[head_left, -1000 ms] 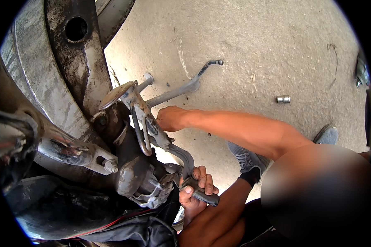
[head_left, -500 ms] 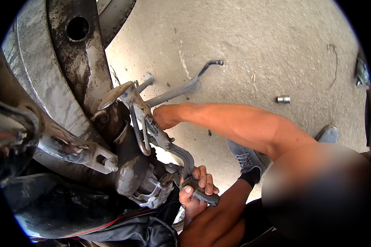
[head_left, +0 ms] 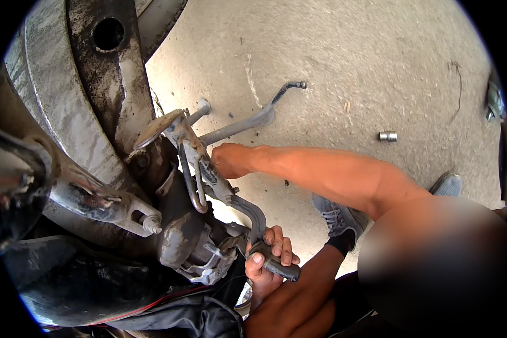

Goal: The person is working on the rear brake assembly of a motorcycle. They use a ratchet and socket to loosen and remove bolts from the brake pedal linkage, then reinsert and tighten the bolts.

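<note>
A dark rubber-covered footpeg (head_left: pixel 283 268) sticks out from a curved metal bar on the underside of a motorcycle. My left hand (head_left: pixel 258 271) is closed around it, thumb on the left and fingers curled over from the far side. Reaching in from the right, my right hand (head_left: pixel 230 160) is against the far side of a worn metal bracket (head_left: pixel 196 155). The bracket covers its fingers, so what they do or hold cannot be seen. Beyond that hand a grey kickstand (head_left: pixel 236 128) with a dark bent end extends over the ground.
Greasy metal casing (head_left: pixel 180 239) and a rusty swingarm (head_left: pixel 104 84) fill the left side. On the concrete ground (head_left: pixel 349 62) lies a shiny metal socket (head_left: pixel 387 136). A grey shoe (head_left: pixel 339 218) is planted below my right arm. Dark bundled material (head_left: pixel 191 315) with a red line lies at the bottom.
My right hand and forearm have shifted slightly downward in the view. The left hand keeps its hold on the footpeg.
</note>
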Demonstrator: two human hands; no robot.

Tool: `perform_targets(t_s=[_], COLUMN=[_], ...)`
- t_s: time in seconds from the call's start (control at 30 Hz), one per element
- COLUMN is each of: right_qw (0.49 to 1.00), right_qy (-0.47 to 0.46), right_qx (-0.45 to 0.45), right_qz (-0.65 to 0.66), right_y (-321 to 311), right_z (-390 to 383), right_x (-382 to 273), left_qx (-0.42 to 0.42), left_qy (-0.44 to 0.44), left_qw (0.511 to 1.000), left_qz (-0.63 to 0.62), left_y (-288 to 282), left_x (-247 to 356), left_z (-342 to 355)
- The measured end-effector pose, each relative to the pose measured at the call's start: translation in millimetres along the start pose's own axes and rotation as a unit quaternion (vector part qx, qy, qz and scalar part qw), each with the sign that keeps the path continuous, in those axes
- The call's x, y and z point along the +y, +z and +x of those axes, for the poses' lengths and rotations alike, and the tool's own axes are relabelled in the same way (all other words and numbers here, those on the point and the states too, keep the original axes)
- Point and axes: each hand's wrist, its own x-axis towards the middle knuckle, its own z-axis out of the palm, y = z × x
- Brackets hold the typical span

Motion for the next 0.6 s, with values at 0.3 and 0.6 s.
perform_targets(t_s=[0.3, 0.6], right_qw=[0.982, 0.896], right_qy=[0.126, 0.14], right_qx=[0.053, 0.025], right_qz=[0.131, 0.42], right_y=[-8, -8], right_z=[-30, -27], right_x=[-33, -17], left_qx=[0.01, -0.016], left_qy=[0.011, 0.018], left_qw=[1.0, 1.0], left_qz=[0.005, -0.019], left_y=[-2, -3], left_x=[2, 0], left_z=[-2, 2])
